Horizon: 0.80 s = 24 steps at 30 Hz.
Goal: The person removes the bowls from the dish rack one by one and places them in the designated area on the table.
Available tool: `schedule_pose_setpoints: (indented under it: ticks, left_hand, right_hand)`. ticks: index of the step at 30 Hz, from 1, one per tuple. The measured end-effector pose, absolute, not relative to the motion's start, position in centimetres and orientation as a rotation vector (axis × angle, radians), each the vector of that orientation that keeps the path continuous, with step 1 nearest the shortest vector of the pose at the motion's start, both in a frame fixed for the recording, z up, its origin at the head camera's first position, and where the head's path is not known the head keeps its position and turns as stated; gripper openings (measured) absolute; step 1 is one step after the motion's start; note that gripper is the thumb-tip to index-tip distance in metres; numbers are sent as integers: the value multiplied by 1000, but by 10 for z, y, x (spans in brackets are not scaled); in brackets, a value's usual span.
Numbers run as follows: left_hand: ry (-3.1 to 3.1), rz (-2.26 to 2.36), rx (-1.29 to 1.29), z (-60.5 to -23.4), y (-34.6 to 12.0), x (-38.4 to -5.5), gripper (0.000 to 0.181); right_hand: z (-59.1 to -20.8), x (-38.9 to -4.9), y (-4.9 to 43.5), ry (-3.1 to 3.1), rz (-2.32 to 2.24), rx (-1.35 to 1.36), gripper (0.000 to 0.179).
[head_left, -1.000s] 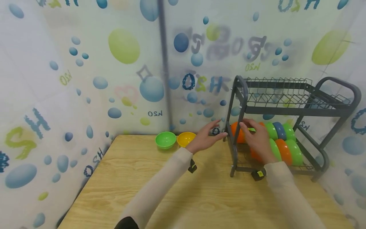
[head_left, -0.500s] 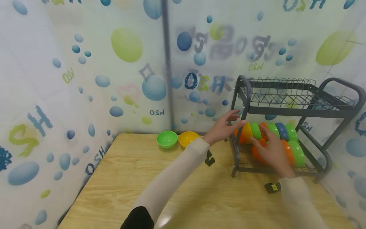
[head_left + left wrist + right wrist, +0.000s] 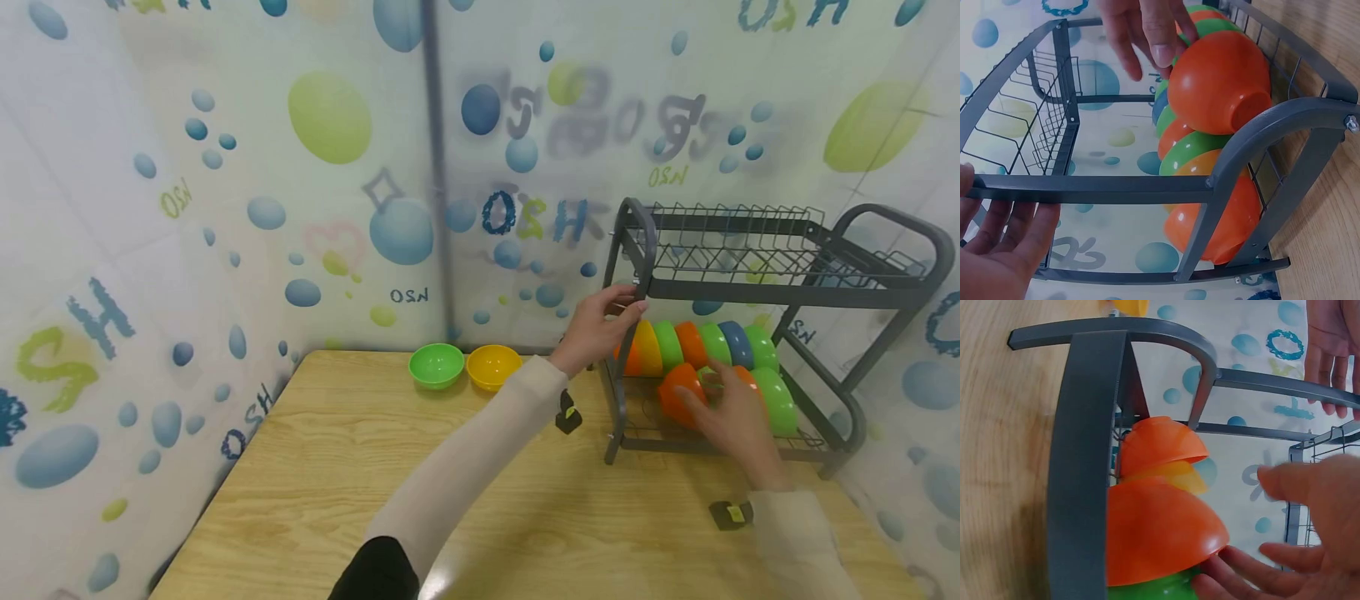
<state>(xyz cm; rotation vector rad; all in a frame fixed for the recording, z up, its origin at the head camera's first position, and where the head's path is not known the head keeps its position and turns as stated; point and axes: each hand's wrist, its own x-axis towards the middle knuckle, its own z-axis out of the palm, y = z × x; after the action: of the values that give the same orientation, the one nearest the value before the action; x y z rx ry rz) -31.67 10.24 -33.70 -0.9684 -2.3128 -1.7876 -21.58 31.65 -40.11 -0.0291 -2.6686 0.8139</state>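
Note:
My left hand [image 3: 592, 329] grips the left upright of a grey two-tier dish rack [image 3: 757, 292]. In the left wrist view its fingers [image 3: 1013, 231] wrap behind the bar. My right hand [image 3: 738, 425] is at the lower tier, over the front row of bowls. Its fingertips lie right at the rim of an orange bowl [image 3: 1160, 531], thumb held apart and fingers loosely spread. That orange bowl ends the front row, with a green bowl [image 3: 780, 404] further right. Behind stands a row of tilted bowls: orange, yellow [image 3: 648, 348], green, orange, green and blue [image 3: 737, 342].
A green bowl [image 3: 437, 367] and a yellow bowl [image 3: 494, 367] sit upright at the back of the wooden table [image 3: 360, 467], left of the rack. The wire upper tier [image 3: 735, 250] overhangs the bowls. A patterned curtain [image 3: 337, 208] hangs behind.
My left hand has moved right and taken hold of the rack's upright. My right hand has left the back row's left end and moved right and forward to the front row.

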Motion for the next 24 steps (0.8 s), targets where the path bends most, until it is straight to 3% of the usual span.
schedule_pose_setpoints:
  ticks: [8,24]
  left_hand:
    - [-2304,-1678,-950,-339,105,-317,37]
    - [-2260,-1616,-964,-343,109,-317,31]
  right_hand:
    - [-415,-215,327,-2671,877,-79,43]
    - [-430,-219,340,-2666,891,-141,31]
